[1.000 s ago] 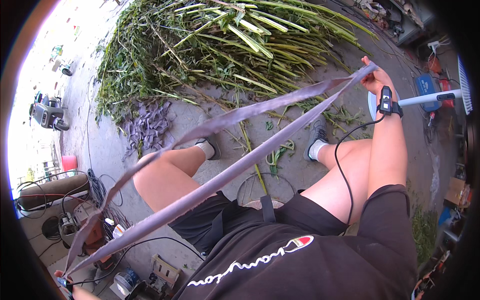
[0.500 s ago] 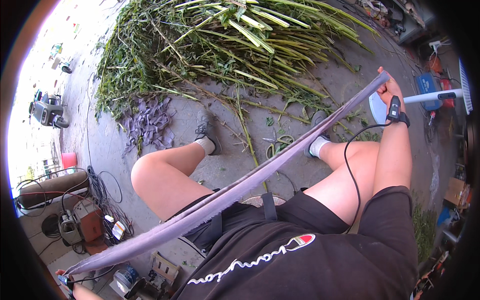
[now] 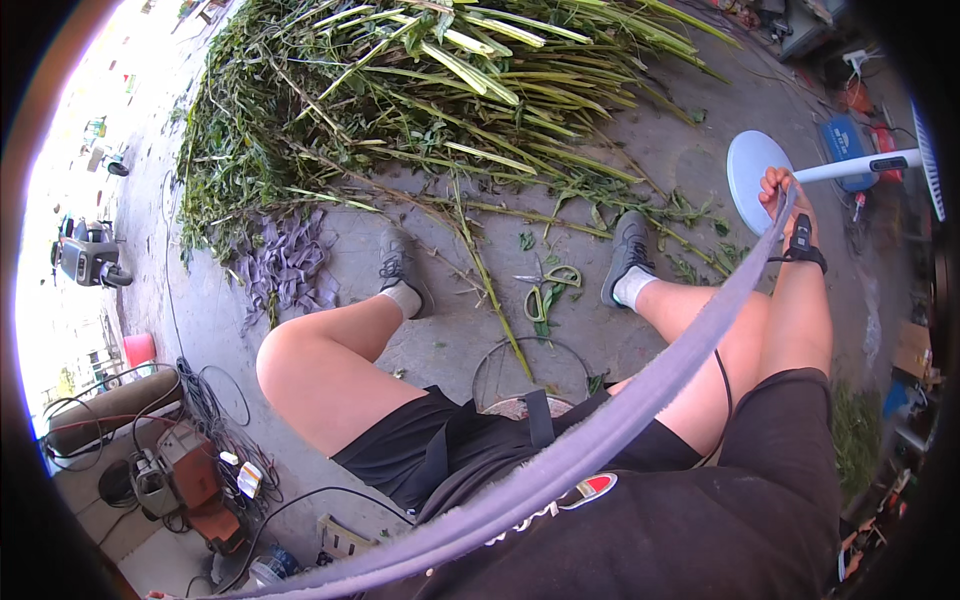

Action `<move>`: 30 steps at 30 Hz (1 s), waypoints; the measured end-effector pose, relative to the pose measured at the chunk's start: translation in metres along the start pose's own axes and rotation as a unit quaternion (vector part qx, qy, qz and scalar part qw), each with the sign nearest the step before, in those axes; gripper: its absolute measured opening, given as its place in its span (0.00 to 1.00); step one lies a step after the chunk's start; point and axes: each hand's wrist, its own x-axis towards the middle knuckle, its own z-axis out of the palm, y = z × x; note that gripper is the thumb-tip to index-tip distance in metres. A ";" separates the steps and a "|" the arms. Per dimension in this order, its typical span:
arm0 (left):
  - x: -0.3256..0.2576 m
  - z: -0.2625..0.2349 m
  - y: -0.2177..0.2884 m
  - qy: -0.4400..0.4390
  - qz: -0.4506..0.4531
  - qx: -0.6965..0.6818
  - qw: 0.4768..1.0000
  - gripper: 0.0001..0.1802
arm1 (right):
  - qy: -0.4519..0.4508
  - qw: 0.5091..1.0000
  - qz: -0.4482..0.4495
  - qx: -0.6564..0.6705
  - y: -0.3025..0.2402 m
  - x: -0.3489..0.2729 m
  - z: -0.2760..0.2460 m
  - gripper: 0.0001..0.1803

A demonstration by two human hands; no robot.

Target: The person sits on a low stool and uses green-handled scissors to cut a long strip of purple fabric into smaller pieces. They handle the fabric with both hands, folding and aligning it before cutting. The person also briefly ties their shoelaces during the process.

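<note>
A long, faded purple cloth strip (image 3: 650,405) slants across my lap and shirt from upper right to the lower left corner. My right hand (image 3: 788,200) pinches its upper end, out beyond my right knee. At the bottom left edge only a sliver of my left hand (image 3: 155,596) shows, at the strip's other end; most of it is cut off. Scissors with yellow-green handles (image 3: 548,279) lie on the floor between my shoes. By my left shoe sits a tangle of similar purple strips (image 3: 285,265).
Cut leafy green stalks (image 3: 450,110) are heaped ahead of me. A white fan (image 3: 755,180) lies at the right, next to a blue box (image 3: 845,150). An orange-brown machine (image 3: 195,465) and loose cables stand at lower left, near a red bucket (image 3: 138,350).
The strip has swung down and nearer to my body, and now curves. My right hand has lowered slightly, and my left hand has moved down, almost out of view.
</note>
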 end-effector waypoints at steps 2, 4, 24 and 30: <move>0.005 0.000 -0.001 -0.002 0.001 0.012 1.000 0.09 | 0.024 1.000 -0.002 -0.015 0.001 -0.007 -0.001 0.13; 0.012 0.003 0.001 -0.006 0.003 0.022 1.000 0.09 | 0.032 0.999 -0.013 -0.013 0.003 -0.012 0.000 0.13; 0.087 0.212 0.136 -0.115 0.143 0.064 0.981 0.09 | 0.125 0.970 0.120 -0.168 -0.046 -0.041 0.038 0.17; 0.062 0.201 0.085 -0.104 0.098 0.106 0.984 0.09 | 0.098 0.976 0.046 -0.189 -0.111 -0.119 0.037 0.20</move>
